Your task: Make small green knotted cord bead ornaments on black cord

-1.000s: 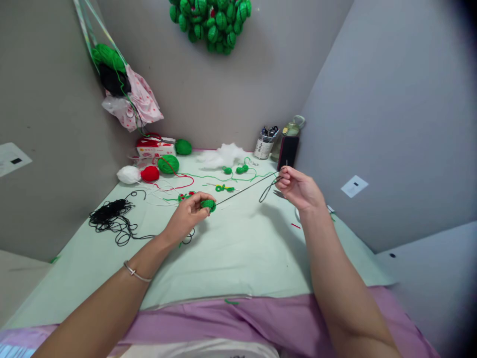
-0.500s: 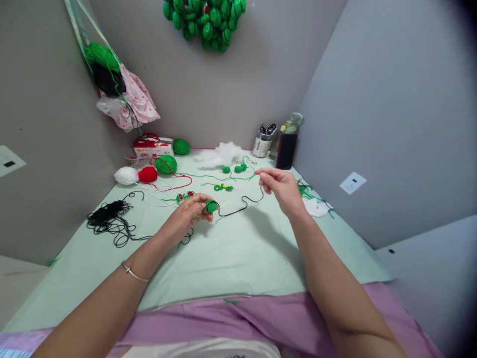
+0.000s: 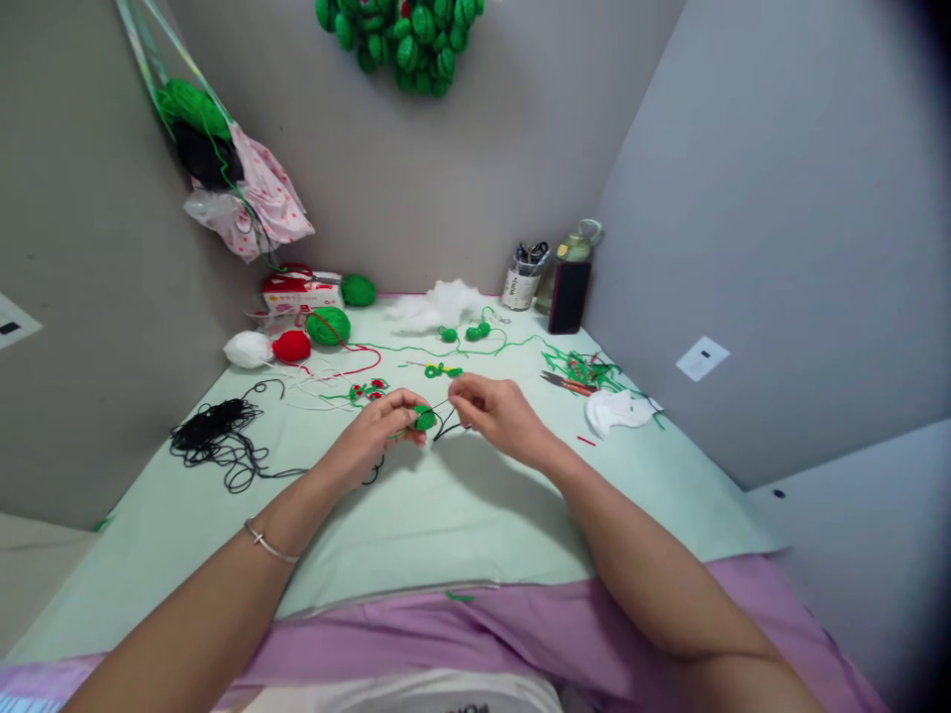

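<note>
legible text: none. red-and-white box (image 3: 301, 299): is bearing print too small to read. pen cup (image 3: 519, 288): is carrying dark, unreadable characters on a pale label. white garment (image 3: 416, 693): is showing dark lettering, cut off below.

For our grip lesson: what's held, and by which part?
Left hand grips a green knitted piece by its left side; right hand pinches something thin, too small to identify.

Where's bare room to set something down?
Nearest you, the pale green tablecloth between your left hand, right hand and the purple cloth; also between right forearm and white cloth. Crowded: the left, with black yarn and red yarn ball; back right, with green yarn scraps.
</note>
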A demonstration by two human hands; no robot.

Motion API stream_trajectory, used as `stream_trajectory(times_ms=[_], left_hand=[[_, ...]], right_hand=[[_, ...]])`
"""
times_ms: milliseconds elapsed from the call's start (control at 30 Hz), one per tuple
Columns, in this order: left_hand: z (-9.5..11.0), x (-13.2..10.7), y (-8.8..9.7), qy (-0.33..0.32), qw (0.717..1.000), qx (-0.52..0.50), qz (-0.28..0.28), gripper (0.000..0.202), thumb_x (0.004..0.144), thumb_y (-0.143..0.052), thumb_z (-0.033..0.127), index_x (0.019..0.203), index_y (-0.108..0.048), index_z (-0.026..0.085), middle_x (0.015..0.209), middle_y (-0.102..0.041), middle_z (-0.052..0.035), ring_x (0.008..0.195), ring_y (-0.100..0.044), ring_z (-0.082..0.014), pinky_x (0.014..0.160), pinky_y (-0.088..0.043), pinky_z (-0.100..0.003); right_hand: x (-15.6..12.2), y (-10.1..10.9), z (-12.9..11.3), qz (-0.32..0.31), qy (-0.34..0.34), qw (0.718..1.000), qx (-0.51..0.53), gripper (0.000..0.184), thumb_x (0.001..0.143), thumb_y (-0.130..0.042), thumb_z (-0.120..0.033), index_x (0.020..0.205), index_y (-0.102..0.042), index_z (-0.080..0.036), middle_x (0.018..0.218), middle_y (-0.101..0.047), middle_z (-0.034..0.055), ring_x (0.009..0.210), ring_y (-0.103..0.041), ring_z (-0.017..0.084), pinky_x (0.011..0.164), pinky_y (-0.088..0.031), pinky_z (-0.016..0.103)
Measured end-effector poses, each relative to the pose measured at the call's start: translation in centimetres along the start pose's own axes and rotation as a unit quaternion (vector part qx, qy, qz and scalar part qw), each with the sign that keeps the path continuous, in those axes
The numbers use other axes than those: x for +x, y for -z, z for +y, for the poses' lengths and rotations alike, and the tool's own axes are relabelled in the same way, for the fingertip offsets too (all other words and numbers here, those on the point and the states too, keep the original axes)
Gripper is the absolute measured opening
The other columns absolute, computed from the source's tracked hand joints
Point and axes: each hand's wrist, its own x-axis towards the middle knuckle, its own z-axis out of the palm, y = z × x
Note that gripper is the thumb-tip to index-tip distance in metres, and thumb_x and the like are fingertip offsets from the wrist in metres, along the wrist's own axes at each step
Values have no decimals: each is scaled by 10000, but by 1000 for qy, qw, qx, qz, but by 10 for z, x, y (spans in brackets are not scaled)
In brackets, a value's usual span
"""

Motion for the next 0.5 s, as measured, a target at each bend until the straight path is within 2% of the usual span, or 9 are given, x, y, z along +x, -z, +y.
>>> stream_trajectory(times_ms=[67, 167, 267, 367, 433, 500], left_hand=[[2, 0, 2, 6, 1000, -24, 10, 190, 847, -585, 320, 954, -613, 164, 909, -645, -46, 745, -593, -146, 770, -493, -294], [5, 0, 6, 16, 998, -60, 23, 215, 855, -572, 325, 1002, -614, 174, 949, -656, -60, 737, -596, -138, 733, -505, -270], [6, 0, 7, 24, 995, -93, 29, 240, 844, -581, 316, 1038, -617, 180, 978, -667, -72, 722, -595, -132, 705, -517, -258], [8, 0, 8, 32, 989, -139, 27, 225, 822, -591, 270, 1023, -627, 176, 1004, -682, -78, 736, -597, -126, 707, -529, -243], [9, 0, 8, 34, 986, -160, 30, 230, 812, -592, 244, 1026, -633, 173, 1046, -686, -84, 759, -607, -127, 722, -538, -241], [10, 0, 8, 33, 986, -160, 40, 245, 807, -595, 235, 1040, -638, 174, 1085, -680, -89, 789, -627, -138, 755, -549, -259]], right_hand=[[4, 15, 13, 38, -35, 998, -38, 135, 886, -487, -210, 854, -617, -187, 610, -617, -24, 533, -502, 99, 612, -375, 228], [8, 33, 32, 55, -104, 985, -127, 161, 879, -488, -202, 829, -641, -194, 613, -640, 1, 570, -536, 132, 630, -361, 251], [9, 39, 40, 71, -135, 974, -165, 247, 896, -493, -221, 1079, -658, -209, 610, -643, 4, 622, -549, 162, 664, -362, 270], [7, 32, 34, 75, -110, 985, -109, 411, 912, -487, -255, 1317, -560, -238, 591, -616, -24, 603, -522, 155, 674, -381, 270], [6, 25, 26, 62, -93, 992, -54, 400, 921, -470, -276, 1302, -589, -255, 564, -572, -37, 577, -502, 140, 652, -387, 259], [5, 19, 20, 46, -87, 995, -4, 353, 922, -458, -290, 1207, -662, -244, 565, -541, -33, 569, -491, 128, 619, -383, 246]])
